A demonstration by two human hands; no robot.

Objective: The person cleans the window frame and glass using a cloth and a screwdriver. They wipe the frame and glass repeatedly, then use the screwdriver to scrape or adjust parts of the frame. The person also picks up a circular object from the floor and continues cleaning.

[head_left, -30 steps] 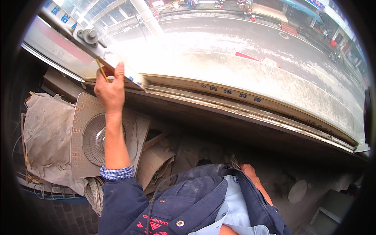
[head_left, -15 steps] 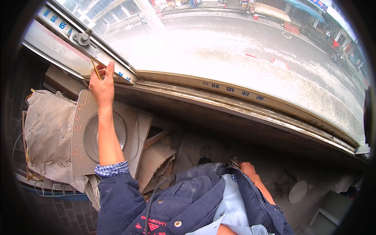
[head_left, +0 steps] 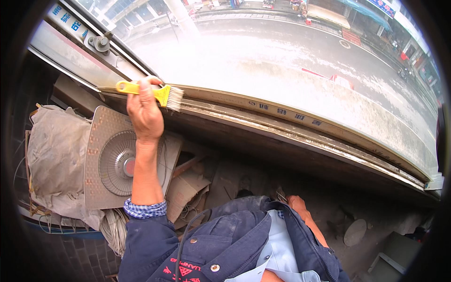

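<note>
My left hand [head_left: 146, 110] is closed round a yellow-handled paintbrush [head_left: 162, 95] with pale bristles. The brush lies nearly level, its bristles pointing right at the left part of the dirty window track [head_left: 282, 126]. Just behind the hand is the lower corner of the sliding window frame, which carries a round grey latch [head_left: 101, 43]. Lower down, my right hand [head_left: 297, 203] stays beside my jacket, its fingers curled and partly hidden. A small light-coloured thing shows at its fingertips, too small to name.
Below my left arm stands a fan-type heater [head_left: 94, 155] with a round wire grille, beside a grey cloth-covered bundle [head_left: 58, 155]. A cardboard piece [head_left: 188, 195] and coiled cord [head_left: 113, 230] lie nearby. A round disc [head_left: 355, 231] rests at right. Outside runs a street.
My left hand has moved right, away from the window frame's side to the track. The brush, seen edge-on before, now shows its broad side. My right hand has hardly moved.
</note>
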